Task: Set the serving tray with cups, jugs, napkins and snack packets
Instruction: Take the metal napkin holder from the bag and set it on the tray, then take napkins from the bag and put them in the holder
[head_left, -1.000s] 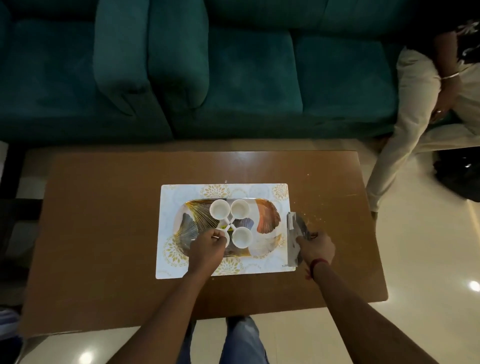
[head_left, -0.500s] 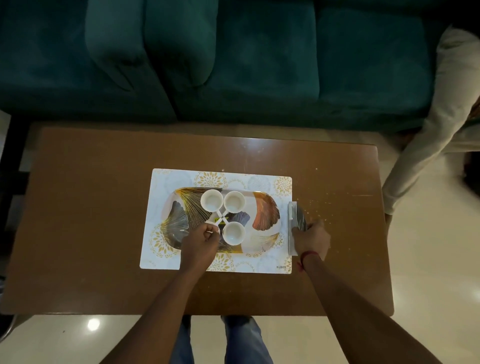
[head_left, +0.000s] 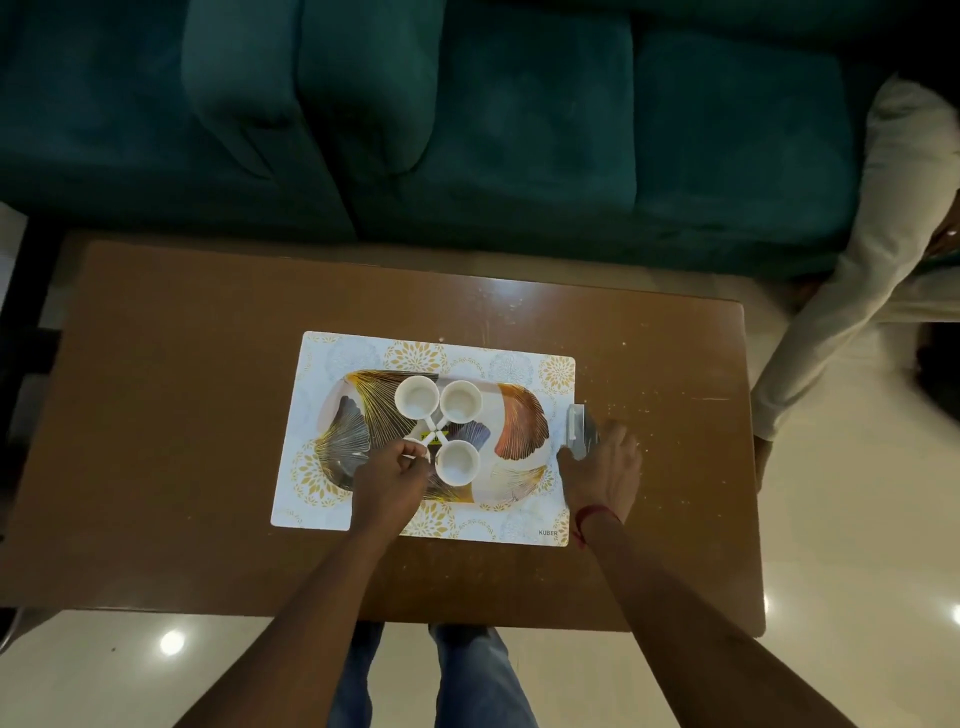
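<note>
The only legible text is the word "KUBER", printed in small dark capitals on the placemat (head_left: 519, 525), at its near right corner in the lower middle of the frame, just left of the wrist with the red thread. The silvery snack packet (head_left: 577, 423) at the placemat's right edge shows no print that can be read from here.

Your left hand (head_left: 387, 480) closes over a cup on the tray (head_left: 519, 441), beside three white cups (head_left: 415, 397). Your right hand (head_left: 602, 470) grips a silvery packet (head_left: 577, 425) at the placemat's (head_left: 311, 415) edge
</note>
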